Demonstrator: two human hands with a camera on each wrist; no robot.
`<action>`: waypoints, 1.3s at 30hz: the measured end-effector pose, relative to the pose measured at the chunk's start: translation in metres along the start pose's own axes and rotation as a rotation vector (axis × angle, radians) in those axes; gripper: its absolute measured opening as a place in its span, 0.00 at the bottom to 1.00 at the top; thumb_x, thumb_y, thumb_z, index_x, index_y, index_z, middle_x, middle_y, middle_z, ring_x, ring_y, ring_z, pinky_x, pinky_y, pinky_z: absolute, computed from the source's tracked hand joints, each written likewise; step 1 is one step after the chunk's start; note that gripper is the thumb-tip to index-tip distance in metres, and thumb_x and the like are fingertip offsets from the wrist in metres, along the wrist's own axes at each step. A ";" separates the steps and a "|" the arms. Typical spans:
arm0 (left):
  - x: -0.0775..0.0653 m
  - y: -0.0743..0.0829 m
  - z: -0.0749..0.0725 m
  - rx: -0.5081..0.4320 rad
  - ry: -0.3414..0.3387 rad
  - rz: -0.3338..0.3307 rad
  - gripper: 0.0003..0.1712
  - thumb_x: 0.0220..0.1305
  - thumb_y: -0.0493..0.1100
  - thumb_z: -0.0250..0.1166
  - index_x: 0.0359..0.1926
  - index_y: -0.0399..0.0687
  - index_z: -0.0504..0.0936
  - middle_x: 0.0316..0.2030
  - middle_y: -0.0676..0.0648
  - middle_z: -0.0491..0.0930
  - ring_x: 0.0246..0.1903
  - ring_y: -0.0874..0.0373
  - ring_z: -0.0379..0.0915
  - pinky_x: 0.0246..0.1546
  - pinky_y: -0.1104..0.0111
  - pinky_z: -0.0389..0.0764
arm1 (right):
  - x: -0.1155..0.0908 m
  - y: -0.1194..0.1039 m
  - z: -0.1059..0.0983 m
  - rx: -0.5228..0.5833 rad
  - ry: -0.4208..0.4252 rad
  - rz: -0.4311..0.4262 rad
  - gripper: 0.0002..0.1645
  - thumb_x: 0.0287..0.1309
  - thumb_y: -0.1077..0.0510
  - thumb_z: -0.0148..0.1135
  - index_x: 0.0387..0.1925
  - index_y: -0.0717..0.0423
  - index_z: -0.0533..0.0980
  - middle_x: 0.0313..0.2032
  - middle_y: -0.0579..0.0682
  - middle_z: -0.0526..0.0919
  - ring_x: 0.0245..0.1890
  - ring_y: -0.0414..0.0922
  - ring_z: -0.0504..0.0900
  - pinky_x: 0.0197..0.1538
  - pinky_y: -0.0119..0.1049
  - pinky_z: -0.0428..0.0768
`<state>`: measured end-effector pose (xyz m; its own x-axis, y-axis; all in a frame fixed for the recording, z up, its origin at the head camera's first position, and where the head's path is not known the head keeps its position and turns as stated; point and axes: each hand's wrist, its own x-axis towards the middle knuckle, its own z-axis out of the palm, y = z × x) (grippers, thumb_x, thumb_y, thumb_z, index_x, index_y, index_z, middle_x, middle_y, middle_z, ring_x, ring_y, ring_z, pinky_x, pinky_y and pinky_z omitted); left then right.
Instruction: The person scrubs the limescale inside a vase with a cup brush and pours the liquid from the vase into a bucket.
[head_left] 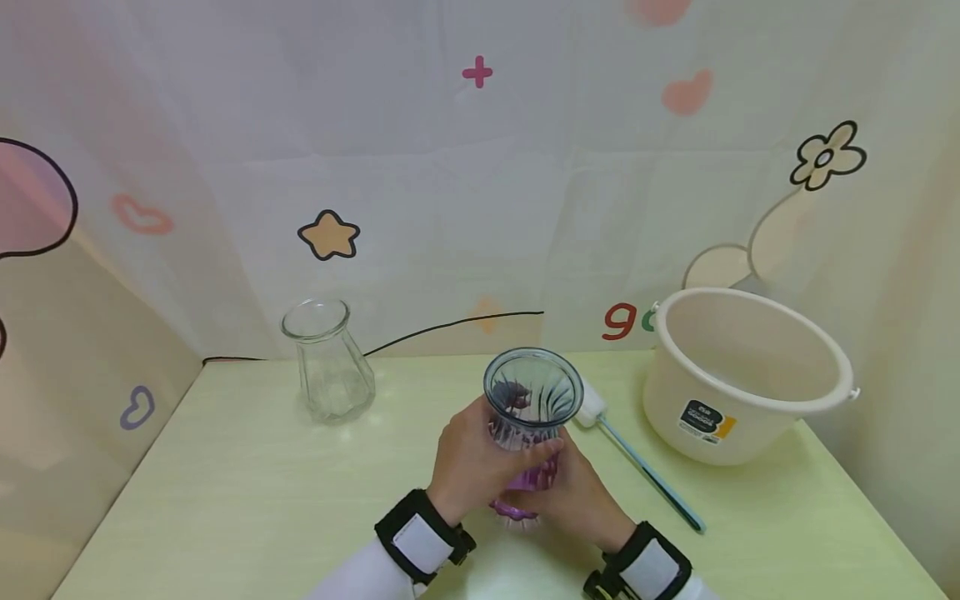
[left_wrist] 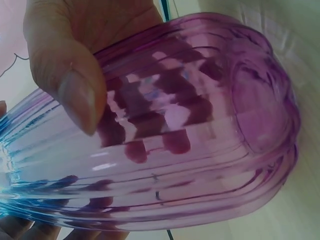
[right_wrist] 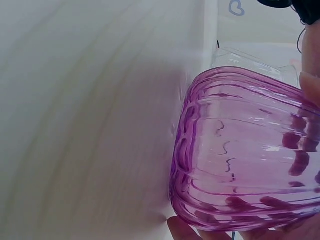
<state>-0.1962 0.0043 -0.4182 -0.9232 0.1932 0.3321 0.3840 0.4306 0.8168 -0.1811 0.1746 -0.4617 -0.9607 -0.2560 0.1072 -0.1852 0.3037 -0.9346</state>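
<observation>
A ribbed glass vase point(head_left: 536, 478), blue at its flared rim and fading to purple at its base, is held between both hands at the front middle of the table. My left hand point(head_left: 467, 460) grips its left side below the rim, with the thumb across the front. Lower down on the right side, my right hand point(head_left: 579, 493) holds it, fingers reaching round beneath. Through the purple glass point(left_wrist: 220, 100) in the left wrist view, fingers show on the far side. The right wrist view has the vase's scalloped base point(right_wrist: 187, 150) close over the tabletop.
A clear glass vase point(head_left: 330, 375) stands at the back left. Behind the held vase lies a brush with a white head point(head_left: 589, 406) and a blue handle point(head_left: 647, 467). At the right is a cream bucket point(head_left: 693, 387) with a dark label. A patterned curtain point(head_left: 420, 208) hangs behind the table.
</observation>
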 end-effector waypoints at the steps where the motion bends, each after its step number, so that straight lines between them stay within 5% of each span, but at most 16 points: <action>1: 0.000 0.000 0.000 0.012 0.000 -0.001 0.41 0.47 0.68 0.80 0.57 0.52 0.80 0.49 0.49 0.89 0.51 0.52 0.85 0.49 0.55 0.83 | 0.000 0.000 0.000 0.001 -0.002 -0.003 0.59 0.43 0.52 0.86 0.73 0.39 0.59 0.65 0.46 0.78 0.68 0.50 0.74 0.74 0.63 0.64; 10: -0.001 -0.003 0.000 0.154 -0.043 -0.016 0.44 0.48 0.70 0.78 0.60 0.53 0.77 0.50 0.49 0.88 0.48 0.51 0.86 0.45 0.58 0.84 | -0.002 0.005 0.000 0.026 -0.034 0.032 0.57 0.45 0.52 0.85 0.71 0.39 0.59 0.60 0.48 0.79 0.54 0.48 0.77 0.55 0.36 0.79; 19: 0.000 -0.006 0.001 0.206 -0.060 -0.009 0.43 0.48 0.72 0.77 0.57 0.53 0.79 0.47 0.50 0.89 0.45 0.53 0.86 0.42 0.61 0.83 | -0.003 0.007 -0.001 0.019 -0.067 0.029 0.57 0.49 0.51 0.83 0.73 0.38 0.56 0.64 0.50 0.77 0.59 0.49 0.77 0.63 0.38 0.76; 35: 0.004 -0.007 -0.001 0.252 -0.061 0.080 0.38 0.48 0.69 0.78 0.53 0.55 0.79 0.42 0.51 0.89 0.40 0.55 0.86 0.36 0.67 0.80 | -0.002 0.009 0.000 0.063 -0.061 0.018 0.59 0.46 0.53 0.85 0.72 0.31 0.56 0.61 0.44 0.78 0.53 0.48 0.77 0.54 0.35 0.79; 39: 0.004 -0.007 -0.002 0.255 -0.062 0.085 0.36 0.47 0.68 0.79 0.52 0.54 0.80 0.41 0.51 0.89 0.39 0.55 0.86 0.36 0.67 0.80 | -0.002 0.010 0.001 0.052 -0.063 0.015 0.60 0.46 0.52 0.85 0.72 0.30 0.56 0.62 0.43 0.78 0.56 0.47 0.78 0.58 0.35 0.78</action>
<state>-0.2028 -0.0001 -0.4218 -0.8880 0.2886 0.3581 0.4585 0.6170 0.6396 -0.1811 0.1770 -0.4711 -0.9480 -0.3097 0.0735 -0.1587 0.2599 -0.9525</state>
